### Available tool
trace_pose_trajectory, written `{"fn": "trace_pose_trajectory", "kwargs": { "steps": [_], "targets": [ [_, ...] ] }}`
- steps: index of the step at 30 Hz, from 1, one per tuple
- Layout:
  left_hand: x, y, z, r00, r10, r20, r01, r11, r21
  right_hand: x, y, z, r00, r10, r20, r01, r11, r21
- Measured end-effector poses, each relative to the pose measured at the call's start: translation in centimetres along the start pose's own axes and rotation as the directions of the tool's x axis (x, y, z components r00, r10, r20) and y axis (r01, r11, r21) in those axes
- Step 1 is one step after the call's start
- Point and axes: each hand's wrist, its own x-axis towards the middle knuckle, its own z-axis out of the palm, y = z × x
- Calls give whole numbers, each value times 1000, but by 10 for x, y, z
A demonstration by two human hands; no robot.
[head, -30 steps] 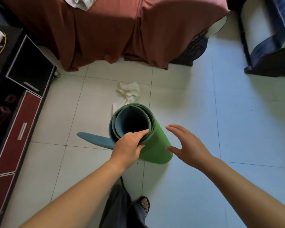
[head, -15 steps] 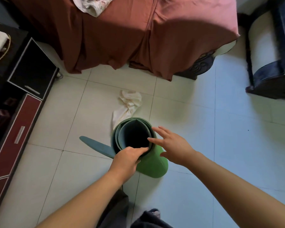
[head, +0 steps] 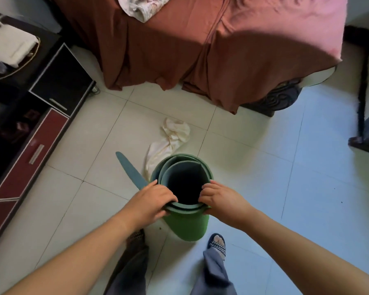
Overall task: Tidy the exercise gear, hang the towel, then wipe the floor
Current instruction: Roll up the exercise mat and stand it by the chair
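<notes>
A green exercise mat [head: 186,225], loosely rolled with a grey-blue inner face, stands on end on the tiled floor, and I look down into its hollow top. Its loose outer flap [head: 130,171] sticks out to the left. My left hand [head: 150,200] grips the left side of the top rim, fingers curled over the edge. My right hand [head: 221,200] grips the right side of the rim the same way. A crumpled cream towel [head: 170,137] lies on the floor just behind the mat.
A bed [head: 222,50] draped in a rust-red cover fills the far side, with a pale cloth [head: 141,6] on top. A black and red cabinet [head: 32,145] runs along the left. Dark furniture [head: 364,116] stands at the right. My feet [head: 217,244] are just behind the mat.
My right hand came in from the right and closed on the mat's rim. The mat went from leaning to standing upright, and my left hand shifted along the rim.
</notes>
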Motion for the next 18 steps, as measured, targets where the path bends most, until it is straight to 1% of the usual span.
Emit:
{"fn": "trace_pose_trajectory", "kwargs": {
  "steps": [1,3,4,7,9,12,15,16,17,18],
  "targets": [
    [10,12,1,1000,25,15,-25,1000,5,-15,7,1,1000,-22,0,22,1000,16],
    [15,22,-4,997,58,55,-60,998,24,-23,8,3,999,-20,-46,23,998,64],
    [21,35,-6,997,64,50,-66,997,39,-35,11,-2,998,-18,-67,23,996,81],
    [23,79,-31,1000,28,3,-28,999,33,-68,16,-39,990,-38,-134,58,987,152],
    [13,107,-58,999,-7,-36,9,999,45,-82,12,-73,979,-75,-187,108,979,171],
    [-11,143,-99,991,-110,-80,114,992,47,-92,-2,-118,947,-179,-268,227,961,160],
    [-42,168,-126,960,-232,-159,244,968,57,-88,-21,-151,919,-274,-284,325,934,150],
    [-54,175,-135,933,-293,-208,304,952,26,-85,-29,-159,913,-301,-276,347,928,137],
    [-65,182,-144,891,-369,-266,375,927,-29,-83,-36,-167,908,-326,-262,365,923,118],
    [-75,189,-152,825,-467,-319,457,883,-110,-81,-44,-172,905,-350,-243,381,920,94]
  ]
}}
